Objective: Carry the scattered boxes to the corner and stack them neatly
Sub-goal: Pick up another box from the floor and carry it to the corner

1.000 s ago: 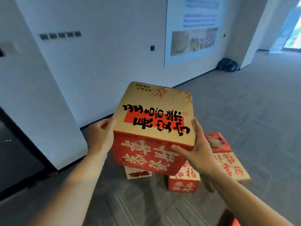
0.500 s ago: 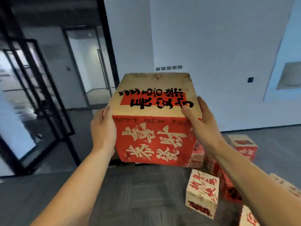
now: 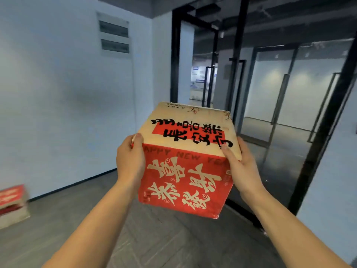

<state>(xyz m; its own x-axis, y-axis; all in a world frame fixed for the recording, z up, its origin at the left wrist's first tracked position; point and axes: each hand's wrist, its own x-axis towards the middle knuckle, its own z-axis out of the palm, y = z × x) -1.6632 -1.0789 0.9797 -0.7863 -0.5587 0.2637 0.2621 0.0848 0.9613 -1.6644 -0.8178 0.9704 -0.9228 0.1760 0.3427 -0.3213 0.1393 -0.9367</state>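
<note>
I carry a red and beige box (image 3: pixel 185 163) with black calligraphy on its lid, held up in front of me above the floor. My left hand (image 3: pixel 130 161) grips its left side, thumb on the top edge. My right hand (image 3: pixel 239 167) grips its right side, thumb over the lid's near right corner. The box is tilted slightly to the right. A second red and beige box (image 3: pixel 12 205) stands on the floor by the white wall at the far left edge, partly cut off.
A white wall (image 3: pixel 67 103) with a grey panel runs along the left. Black-framed glass doors and partitions (image 3: pixel 270 105) fill the right and centre, with a corridor beyond. Grey carpet (image 3: pixel 77 215) lies below.
The view has swung left: the scattered boxes on the right are out of sight and the glass doors now stand on the right. Both hands still hold the same box.
</note>
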